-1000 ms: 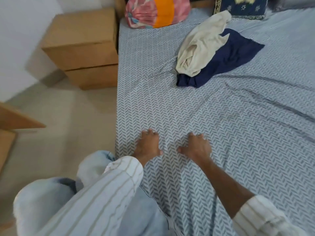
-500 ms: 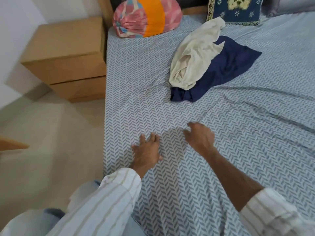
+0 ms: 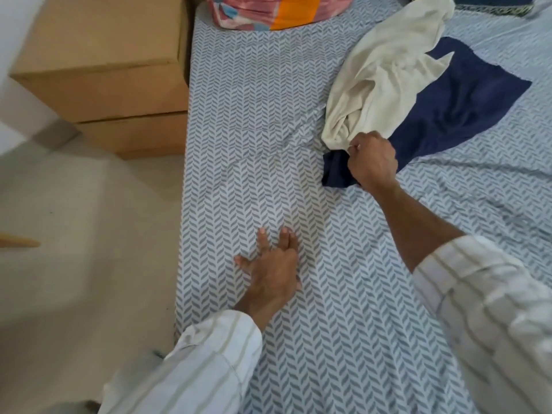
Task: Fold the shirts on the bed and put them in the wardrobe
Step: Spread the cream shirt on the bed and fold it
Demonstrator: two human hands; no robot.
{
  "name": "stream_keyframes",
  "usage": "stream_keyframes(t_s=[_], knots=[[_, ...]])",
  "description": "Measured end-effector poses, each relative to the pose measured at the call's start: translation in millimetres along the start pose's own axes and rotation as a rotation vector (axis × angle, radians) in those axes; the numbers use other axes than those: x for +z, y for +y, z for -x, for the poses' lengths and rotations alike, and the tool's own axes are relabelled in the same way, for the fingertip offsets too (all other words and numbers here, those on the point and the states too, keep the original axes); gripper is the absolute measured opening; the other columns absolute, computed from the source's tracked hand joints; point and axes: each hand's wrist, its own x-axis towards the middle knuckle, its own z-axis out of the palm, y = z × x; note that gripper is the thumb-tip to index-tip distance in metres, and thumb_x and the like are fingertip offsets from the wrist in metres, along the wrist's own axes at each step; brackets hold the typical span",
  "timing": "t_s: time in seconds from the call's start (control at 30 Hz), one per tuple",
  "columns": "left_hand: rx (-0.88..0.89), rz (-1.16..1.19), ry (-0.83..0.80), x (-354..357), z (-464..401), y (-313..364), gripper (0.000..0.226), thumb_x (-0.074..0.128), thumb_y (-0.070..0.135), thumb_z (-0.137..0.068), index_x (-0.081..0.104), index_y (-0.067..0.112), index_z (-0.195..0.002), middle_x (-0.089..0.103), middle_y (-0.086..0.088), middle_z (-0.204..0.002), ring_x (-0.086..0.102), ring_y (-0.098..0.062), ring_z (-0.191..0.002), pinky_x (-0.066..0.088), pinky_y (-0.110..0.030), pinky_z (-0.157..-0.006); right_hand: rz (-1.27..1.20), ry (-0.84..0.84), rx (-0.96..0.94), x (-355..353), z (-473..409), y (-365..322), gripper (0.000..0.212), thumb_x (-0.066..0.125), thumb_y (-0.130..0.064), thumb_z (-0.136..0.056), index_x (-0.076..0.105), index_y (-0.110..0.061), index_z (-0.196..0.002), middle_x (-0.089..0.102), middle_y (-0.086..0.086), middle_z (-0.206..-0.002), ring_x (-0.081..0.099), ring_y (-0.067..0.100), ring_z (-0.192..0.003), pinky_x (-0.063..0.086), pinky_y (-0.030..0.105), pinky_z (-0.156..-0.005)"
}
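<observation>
Two crumpled shirts were gathered by one hand on a patterned bed.

A cream shirt lay bunched over a navy shirt on the bed. Both looked soft, light and limp, best taken at an edge. The right hand was curled at their near edge, apparently pinching the cream shirt. The left hand was pressed flat, fingers straight, well apart.

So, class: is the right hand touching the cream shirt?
Touching. The head view shows the right hand pinching the cream shirt's lower edge.
</observation>
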Motion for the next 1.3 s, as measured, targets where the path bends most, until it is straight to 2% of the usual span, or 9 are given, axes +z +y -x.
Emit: stream_keyframes(t_s=[0.23, 0.33, 0.43, 0.6, 0.8, 0.87, 1.0, 1.1, 1.3], knots=[[0.028, 0.133, -0.029, -13.1, 6.0, -7.3, 0.093, 0.066, 0.038, -0.091, 0.001, 0.033, -0.156, -0.007, 0.013, -0.163, -0.017, -0.031, -0.15, 0.01, -0.08, -0.102, -0.421, 0.212, -0.068, -55.8, 91.3, -18.2, 0.013, 0.041, -0.019, -0.104, 0.045, -0.007, -0.1, 0.053, 0.006, -0.081, 0.044, 0.022, -0.068, 0.022, 0.031, -0.059], [0.146, 0.366, 0.001, -33.5, 17.9, -27.7, 0.077, 0.065, 0.032, -0.093, 0.022, 0.025, -0.156, 0.019, 0.002, -0.163, 0.014, -0.025, -0.15, 0.014, -0.045, -0.12, -0.516, 0.18, -0.106, -82.5, 155.9, -25.6, 0.011, 0.04, -0.019, -0.105, 0.038, -0.014, -0.095, 0.052, 0.012, -0.074, 0.047, 0.028, -0.06, 0.027, 0.04, -0.055], [0.181, 0.699, 0.042, -49.3, 47.8, -38.5, 0.072, 0.069, 0.021, -0.092, 0.031, 0.024, -0.153, 0.048, -0.009, -0.145, 0.048, -0.022, -0.131, 0.031, -0.02, -0.107, -0.543, 0.161, -0.132, -99.1, 211.2, -28.1, 0.007, 0.039, -0.021, -0.105, 0.04, -0.017, -0.1, 0.053, 0.01, -0.07, 0.051, 0.025, -0.056, 0.038, 0.041, -0.053], [0.418, 0.972, 0.127, -69.5, 121.6, -2.2, 0.036, 0.065, 0.017, -0.094, 0.059, 0.022, -0.129, 0.055, -0.006, -0.114, 0.057, -0.02, -0.088, 0.052, -0.027, -0.065, -0.64, 0.16, -0.112, -113.9, 268.9, -51.5, 0.008, 0.047, -0.017, -0.103, 0.045, -0.017, -0.096, 0.057, 0.003, -0.075, 0.053, 0.014, -0.065, 0.038, 0.017, -0.054], [0.635, 0.953, 0.265, -105.0, 183.4, 9.8, 0.016, 0.062, 0.015, -0.079, 0.075, 0.019, -0.087, 0.073, -0.002, -0.081, 0.071, -0.024, -0.082, 0.059, -0.053, -0.078, -0.769, 0.202, -0.07, -166.8, 294.6, -79.9, 0.011, 0.059, -0.034, -0.097, 0.057, -0.023, -0.097, 0.064, -0.008, -0.076, 0.06, -0.001, -0.068, 0.046, 0.015, -0.061], [0.653, 1.004, 0.33, -121.8, 207.8, 7.6, 0.017, 0.065, 0.01, -0.085, 0.076, 0.023, -0.089, 0.076, -0.002, -0.086, 0.073, -0.022, -0.086, 0.06, -0.05, -0.078, -0.868, 0.121, -0.081, -188.8, 303.9, -82.9, 0.027, 0.066, -0.048, -0.088, 0.059, -0.028, -0.103, 0.069, -0.003, -0.084, 0.067, 0.008, -0.075, 0.056, 0.03, -0.068], [0.652, 1.261, 0.306, -145.1, 267.4, 11.2, 0.035, 0.052, -0.006, -0.093, 0.074, 0.018, -0.104, 0.076, -0.006, -0.1, 0.072, -0.027, -0.095, 0.06, -0.05, -0.079, -0.643, 0.007, -0.241, -225.2, 329.5, -83.2, 0.041, 0.075, -0.013, -0.081, 0.056, -0.026, -0.115, 0.058, -0.002, -0.1, 0.056, 0.007, -0.081, 0.047, 0.017, -0.071], [0.633, 1.359, 0.235, -156.3, 289.9, 7.4, 0.043, 0.04, -0.007, -0.094, 0.071, 0.019, -0.11, 0.074, -0.007, -0.103, 0.068, -0.027, -0.092, 0.06, -0.042, -0.068, -0.373, 0.09, -0.348, -234.9, 334.1, -82.6, 0.026, 0.076, -0.021, -0.082, 0.057, -0.024, -0.1, 0.051, -0.004, -0.098, 0.049, 0.01, -0.084, 0.039, 0.023, -0.072], [0.621, 1.504, 0.115, -152.3, 327.2, 6.6, 0.044, 0.039, 0.053, -0.101, 0.067, 0.021, -0.113, 0.072, -0.013, -0.106, 0.066, -0.029, -0.087, 0.053, -0.039, -0.067, -0.393, 0.326, -0.269, -255.7, 363.3, -91.0, 0.036, 0.062, -0.042, -0.094, 0.037, -0.028, -0.07, 0.045, -0.008, -0.06, 0.043, 0.009, -0.055, 0.03, 0.027, -0.053]])
